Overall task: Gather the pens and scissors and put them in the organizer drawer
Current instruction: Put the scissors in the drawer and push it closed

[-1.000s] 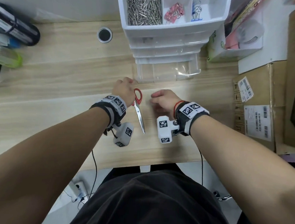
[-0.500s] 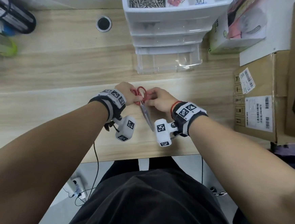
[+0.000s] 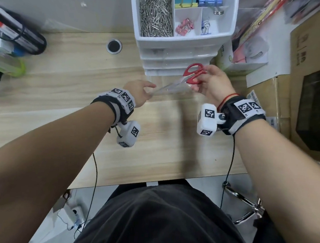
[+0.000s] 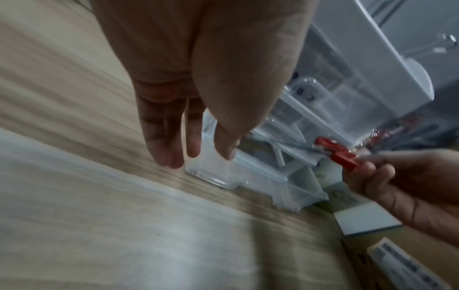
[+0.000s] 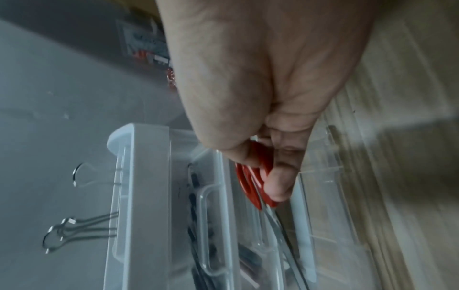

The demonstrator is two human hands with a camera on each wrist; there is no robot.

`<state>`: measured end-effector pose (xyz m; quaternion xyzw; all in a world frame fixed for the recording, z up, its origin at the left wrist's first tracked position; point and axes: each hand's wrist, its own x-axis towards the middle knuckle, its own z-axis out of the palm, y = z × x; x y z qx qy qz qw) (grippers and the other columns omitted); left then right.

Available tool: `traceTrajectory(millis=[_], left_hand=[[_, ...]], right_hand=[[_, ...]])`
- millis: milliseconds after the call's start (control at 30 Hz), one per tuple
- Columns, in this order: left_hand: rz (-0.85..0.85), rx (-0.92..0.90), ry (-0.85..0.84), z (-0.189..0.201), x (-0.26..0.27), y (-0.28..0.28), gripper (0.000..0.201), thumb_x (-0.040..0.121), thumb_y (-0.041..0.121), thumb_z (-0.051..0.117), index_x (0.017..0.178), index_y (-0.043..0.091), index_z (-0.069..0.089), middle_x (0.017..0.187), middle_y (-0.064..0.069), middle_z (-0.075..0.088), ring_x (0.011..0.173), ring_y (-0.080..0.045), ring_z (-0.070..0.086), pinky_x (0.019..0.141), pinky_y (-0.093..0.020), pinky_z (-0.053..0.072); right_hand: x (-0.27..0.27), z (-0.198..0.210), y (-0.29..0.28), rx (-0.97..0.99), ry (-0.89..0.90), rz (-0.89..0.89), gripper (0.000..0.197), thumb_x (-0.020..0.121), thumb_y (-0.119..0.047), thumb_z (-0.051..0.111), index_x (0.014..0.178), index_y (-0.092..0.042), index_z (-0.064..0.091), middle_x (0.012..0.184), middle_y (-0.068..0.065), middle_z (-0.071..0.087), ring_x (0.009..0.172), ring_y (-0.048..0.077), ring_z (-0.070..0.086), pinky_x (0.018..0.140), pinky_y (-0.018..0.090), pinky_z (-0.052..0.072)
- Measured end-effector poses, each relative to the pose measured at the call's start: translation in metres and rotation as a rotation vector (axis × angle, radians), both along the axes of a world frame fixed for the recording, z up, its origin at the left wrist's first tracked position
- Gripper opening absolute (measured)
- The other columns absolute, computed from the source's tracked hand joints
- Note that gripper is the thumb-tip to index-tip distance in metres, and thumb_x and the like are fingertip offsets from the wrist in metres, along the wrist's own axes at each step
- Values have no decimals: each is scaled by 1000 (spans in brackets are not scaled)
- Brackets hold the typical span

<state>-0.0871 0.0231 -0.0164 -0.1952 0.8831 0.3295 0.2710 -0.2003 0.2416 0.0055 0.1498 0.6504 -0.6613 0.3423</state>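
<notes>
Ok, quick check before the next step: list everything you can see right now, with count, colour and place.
scissors: one, red handles, above the open drawer
organizer: one, white, back of desk
open drawer: one, clear, lowest
paper clips: many, silver, top tray left
binder clips: several, pink, blue, teal, top tray
grommet: one, black, desk
cardboard boxes: brown, right
desk: light wood
right hand: pinches scissors handles
left hand: open, at blade tips
</notes>
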Motion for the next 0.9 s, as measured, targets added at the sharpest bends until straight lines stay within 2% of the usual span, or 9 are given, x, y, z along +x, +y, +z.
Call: traceTrajectory(millis=[100,200,267,467,600,667,733,800,900], left_hand=[[-121,-66,-9,-3,0,1,33,99,27,55,131,30,61,121,-4,66,99,-22,62,85,-27,46],[-56,-85,12,-10,2,-3,22,98,25,57,115,28,70,118,-2,64,98,-17,62,77,-23,41],[-25,-73,6,-13,3,-5,20,97,24,58,110,29,72,112,0,65,99,-17,63,76,-22,41],[91,-45,9,-13,2,-5,24,97,17,54,105,28,75,112,0,69,99,-22,68,73,-25,49],[131,-14,-1,-11,2,-6,19,94,20,58,99,31,73,98,4,66,92,-20,67,66,-22,46],[155,7,-10,-11,1,-6,16,94,20,60,96,30,72,98,3,69,85,-18,65,58,-18,43],[206,33,-25,-12,2,-6,8,90,20,66,91,28,67,98,0,73,81,-17,65,57,-21,45],[271,48,-38,-11,3,-7,20,84,22,74,95,25,58,97,-1,74,79,-17,65,57,-25,47],[318,27,-41,-9,2,-8,60,74,22,85,118,18,44,100,-1,68,83,-18,62,60,-26,42]], right_hand=[[-4,-3,2,47,-48,-92,32,84,23,37,97,1,55,81,21,59,53,26,56,48,26,53],[-2,-15,3,92,-111,-155,34,86,23,41,107,1,56,98,24,64,74,34,68,50,23,55],[-2,-23,1,115,-124,-162,33,88,22,45,109,0,57,100,21,66,79,30,71,52,22,55],[3,-35,-18,261,-56,-16,28,91,16,49,115,6,56,99,19,64,86,30,69,65,25,61],[-5,-37,-23,555,-28,176,39,81,3,74,117,4,59,110,11,69,96,25,70,81,34,61],[-9,-32,-21,761,64,363,37,77,-5,79,109,-1,62,96,6,69,93,21,67,80,29,56],[-9,-25,-19,890,180,457,14,79,-7,73,88,-5,62,75,3,62,81,20,61,62,23,48],[-9,-22,-13,918,264,426,5,81,-7,67,84,-4,69,79,5,67,81,20,64,58,21,50],[-12,-20,0,892,328,323,19,85,-14,66,103,-12,72,103,4,69,98,21,64,89,32,55]])
